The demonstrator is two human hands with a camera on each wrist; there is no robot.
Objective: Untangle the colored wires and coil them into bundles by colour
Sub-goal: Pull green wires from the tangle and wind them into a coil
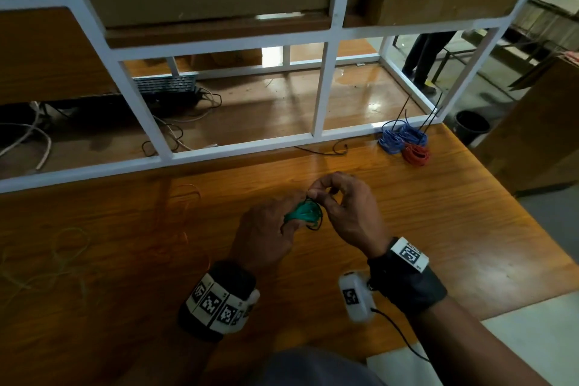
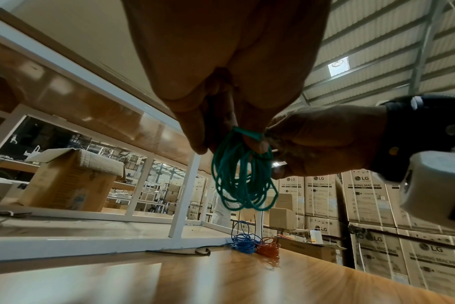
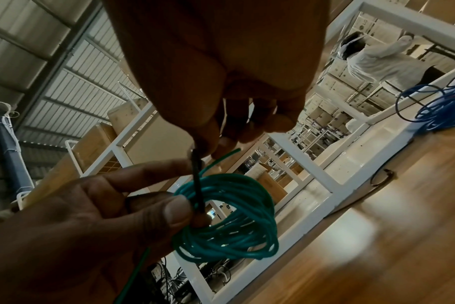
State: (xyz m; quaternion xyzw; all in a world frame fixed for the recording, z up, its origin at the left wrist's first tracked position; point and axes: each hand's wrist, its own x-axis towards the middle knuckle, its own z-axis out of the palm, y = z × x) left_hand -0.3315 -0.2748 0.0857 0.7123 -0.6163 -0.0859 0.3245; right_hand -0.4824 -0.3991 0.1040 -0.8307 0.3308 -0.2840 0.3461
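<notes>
Holding green coil point(image 1: 305, 213) mid-table, both hands point(image 1: 313, 222) above open wood.

I have both hands raised close together: my left hand point(image 1: 266, 229), knuckles up, curls its fingers round the coiled green plastic-coated wire bundle point(image 1: 305, 213). My right hand point(image 1: 341, 207) pinches a thin black tie point(image 3: 197, 181) at the bundle's top, wrist angled inward.
</notes>
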